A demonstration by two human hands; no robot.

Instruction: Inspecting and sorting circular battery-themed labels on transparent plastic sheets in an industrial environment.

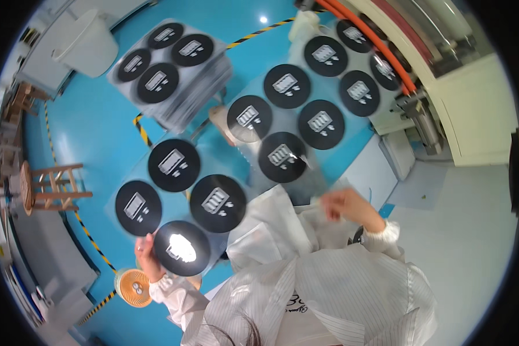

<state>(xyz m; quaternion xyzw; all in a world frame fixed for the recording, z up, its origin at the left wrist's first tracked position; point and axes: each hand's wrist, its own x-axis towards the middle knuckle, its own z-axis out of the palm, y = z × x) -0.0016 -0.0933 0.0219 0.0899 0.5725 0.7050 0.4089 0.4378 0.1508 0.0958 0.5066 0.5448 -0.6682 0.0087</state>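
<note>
Our left hand (148, 258) is at the near left edge of a clear film sheet (176, 206), thumb on top; it appears to be pinching that edge, though the fingers beneath are not clearly shown. Our right hand (346, 206) stands well apart from the sheet, over to the right; its fingers are partly curled and blurred, and we cannot tell whether they grasp anything.

From the head view, we locate the sheet left of our lap, extending far and right from the left hand. It carries four black printed discs in a two-by-two layout; the nearest disc (183, 248) bears a bright glare and lies just beside the left thumb. We see no clear long axis on this sheet: it looks about square and is set diagonally. The left hand is the nearer one.

A second stretch of disc-printed film (285, 121) has its long axis running from the cream machine housing (478, 109), far right, toward our lap. Its near end lies between the hands. Far left stands a stack of printed sheets (197, 97).
</note>
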